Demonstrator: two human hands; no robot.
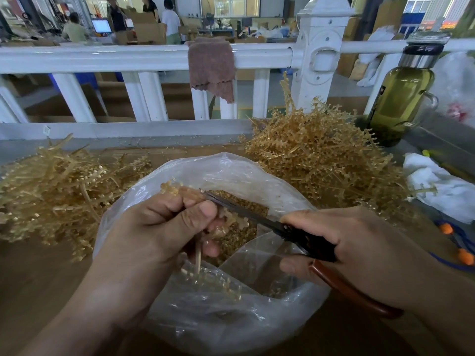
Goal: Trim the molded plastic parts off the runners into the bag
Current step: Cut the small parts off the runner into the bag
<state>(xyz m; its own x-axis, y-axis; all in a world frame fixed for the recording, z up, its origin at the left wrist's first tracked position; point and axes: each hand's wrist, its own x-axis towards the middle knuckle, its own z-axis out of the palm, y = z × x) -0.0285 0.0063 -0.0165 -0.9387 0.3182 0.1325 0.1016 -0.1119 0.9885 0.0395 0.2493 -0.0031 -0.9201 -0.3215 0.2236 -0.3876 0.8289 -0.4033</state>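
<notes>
With the left hand [164, 227] clenched around a runner [170, 187] above the bag [231, 165] and the right hand [359, 242] grasping the cutters [295, 233], whose 2 blades lie just beside the left thumb, a slip could nick it or flick parts outside.

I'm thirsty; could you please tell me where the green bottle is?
In the head view, the green bottle stands far right, beside the white fence post and behind the right-hand pile of runners.

Head-worn view — forward and down, close over the bag [231, 322]
</notes>
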